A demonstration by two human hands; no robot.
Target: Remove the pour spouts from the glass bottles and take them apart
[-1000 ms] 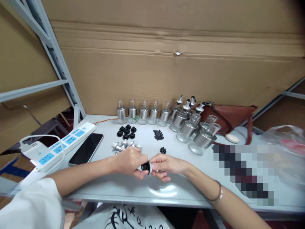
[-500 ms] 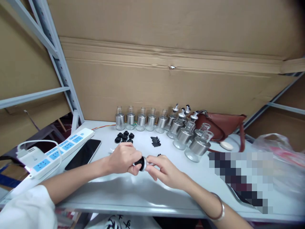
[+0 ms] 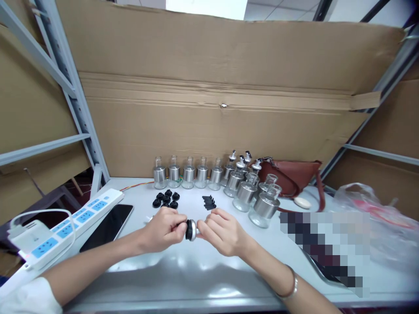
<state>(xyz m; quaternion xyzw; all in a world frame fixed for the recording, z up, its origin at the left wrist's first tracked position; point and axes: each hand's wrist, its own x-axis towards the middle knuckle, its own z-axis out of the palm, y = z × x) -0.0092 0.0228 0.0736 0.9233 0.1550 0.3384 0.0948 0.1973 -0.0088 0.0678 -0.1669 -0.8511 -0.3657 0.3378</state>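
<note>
Both my hands meet over the middle of the grey table (image 3: 196, 279) on one small part, a silver pourer cap with a black stopper (image 3: 190, 230). My left hand (image 3: 163, 230) pinches the black end with its fingers closed. My right hand (image 3: 222, 232) grips the silver end from the other side, fingers curled. Just beyond them lie several black rubber stoppers (image 3: 165, 199), a few small black parts (image 3: 208, 202) and, mostly hidden behind my left hand, some silver pourers.
A row of small glass bottles with silver collars (image 3: 188, 173) stands along the cardboard wall, with larger bottles (image 3: 262, 205) to the right, some fitted with pourers. A phone (image 3: 106, 221) and power strip (image 3: 68, 222) lie left; a brown bag (image 3: 293, 179) and plastic bag (image 3: 376, 218) right.
The view has tilted up, showing more of the cardboard wall. My hands stay together on the cap, which has turned so its black end faces left.
</note>
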